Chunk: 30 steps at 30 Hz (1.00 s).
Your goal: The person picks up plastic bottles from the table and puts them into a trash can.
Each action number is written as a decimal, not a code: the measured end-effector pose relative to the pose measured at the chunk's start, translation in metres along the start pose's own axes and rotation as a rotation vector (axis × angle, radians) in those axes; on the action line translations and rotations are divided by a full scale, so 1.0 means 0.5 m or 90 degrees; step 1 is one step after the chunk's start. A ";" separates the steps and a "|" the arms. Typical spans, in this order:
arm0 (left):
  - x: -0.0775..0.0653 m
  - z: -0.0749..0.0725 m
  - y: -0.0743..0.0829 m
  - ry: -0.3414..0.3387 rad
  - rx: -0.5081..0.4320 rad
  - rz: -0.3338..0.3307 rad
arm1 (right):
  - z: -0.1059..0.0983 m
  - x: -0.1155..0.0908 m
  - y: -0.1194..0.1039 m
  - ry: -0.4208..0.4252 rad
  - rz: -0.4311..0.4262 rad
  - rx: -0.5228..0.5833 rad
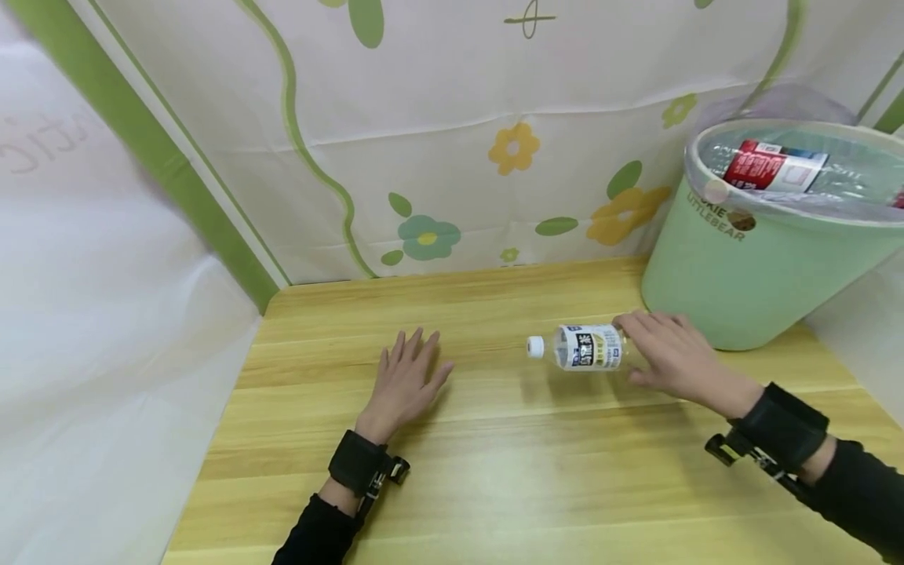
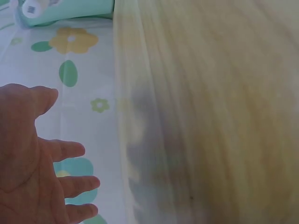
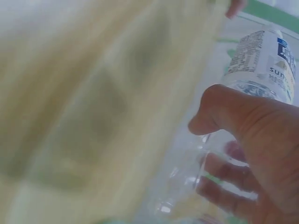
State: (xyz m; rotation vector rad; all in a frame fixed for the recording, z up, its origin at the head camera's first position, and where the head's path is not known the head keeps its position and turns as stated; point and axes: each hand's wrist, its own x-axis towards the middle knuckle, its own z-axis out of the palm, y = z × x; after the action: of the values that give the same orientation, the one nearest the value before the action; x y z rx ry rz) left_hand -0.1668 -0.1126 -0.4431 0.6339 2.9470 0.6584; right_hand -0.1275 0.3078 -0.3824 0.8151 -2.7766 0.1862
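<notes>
My right hand (image 1: 671, 357) grips a clear plastic bottle (image 1: 589, 348) by its base end. The bottle lies sideways in the hand, its white cap (image 1: 535, 347) pointing left, and a printed white label wraps its middle. In the right wrist view, the thumb is on the near side of the bottle (image 3: 261, 63) and fingers show through the clear plastic. A shadow falls on the table beneath it. To the left, my left hand (image 1: 402, 384) holds nothing, its fingers spread just over the tabletop.
A pale green bin (image 1: 741, 275) with a clear liner stands at the back right of the wooden table (image 1: 494, 486). Inside it lies a plastic bottle with a red and white label (image 1: 773, 166). Flower-patterned sheeting (image 1: 424, 94) hangs along the back.
</notes>
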 end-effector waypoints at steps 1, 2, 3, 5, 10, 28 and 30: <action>0.000 0.000 -0.001 0.001 0.000 -0.001 | -0.012 0.001 0.003 0.003 0.002 -0.007; 0.000 -0.001 -0.002 0.001 -0.002 -0.003 | -0.024 0.003 0.007 0.009 0.002 -0.016; 0.000 -0.002 -0.002 0.002 -0.006 -0.002 | -0.037 0.004 0.011 0.013 0.002 -0.024; 0.000 -0.004 -0.003 0.005 -0.013 -0.002 | -0.062 0.006 0.016 0.019 0.005 -0.035; -0.001 -0.005 -0.006 0.004 -0.016 -0.005 | -0.119 0.013 0.025 0.028 0.016 -0.057; 0.005 0.001 -0.005 -0.013 -0.018 -0.001 | -0.316 0.037 0.037 0.016 0.103 -0.144; 0.007 0.001 -0.004 -0.013 -0.018 0.001 | -0.341 0.040 0.049 0.021 0.101 -0.152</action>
State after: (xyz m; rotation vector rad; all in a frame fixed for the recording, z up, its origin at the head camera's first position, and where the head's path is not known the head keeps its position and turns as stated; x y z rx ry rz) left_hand -0.1706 -0.1129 -0.4444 0.6376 2.9143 0.6877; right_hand -0.1241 0.3504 -0.2143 0.5291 -2.7621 -0.1023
